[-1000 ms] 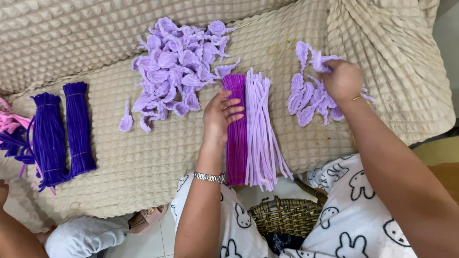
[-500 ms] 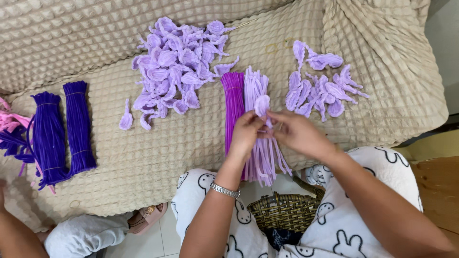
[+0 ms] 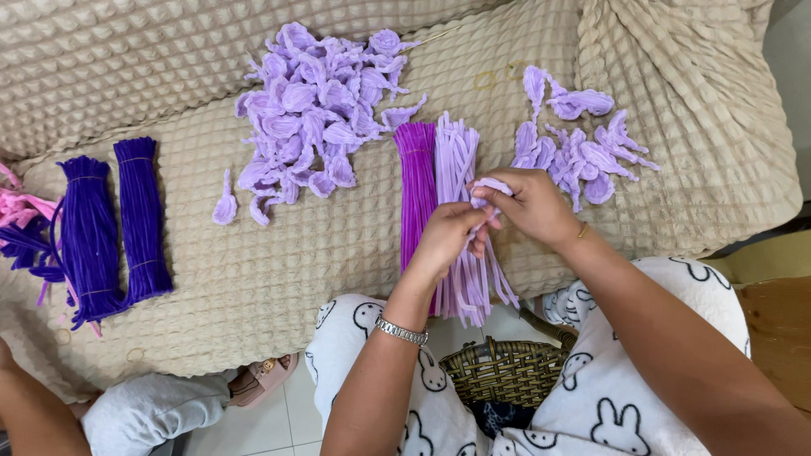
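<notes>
My left hand point(image 3: 446, 239) and my right hand point(image 3: 530, 203) meet over a bundle of straight lilac pipe cleaners point(image 3: 456, 160) on a beige quilted sofa seat point(image 3: 279, 253). Both hands pinch one lilac pipe cleaner point(image 3: 488, 185) and bend it into a loop. A bundle of magenta-purple pipe cleaners point(image 3: 416, 181) lies just left of the lilac bundle. A big heap of finished lilac loops point(image 3: 312, 110) lies further left, and a smaller heap of loops point(image 3: 579, 139) lies right of my hands.
Dark purple pipe cleaner bundles point(image 3: 110, 224) and some pink ones point(image 3: 17, 207) lie at the left end. A woven basket point(image 3: 507, 371) sits between my knees. Another person's arm point(image 3: 25, 414) and leg with a sandal point(image 3: 262, 380) are at lower left.
My right hand left the small heap on the right and came to the lilac bundle. Both hands now work one lilac pipe cleaner, which has been bent further.
</notes>
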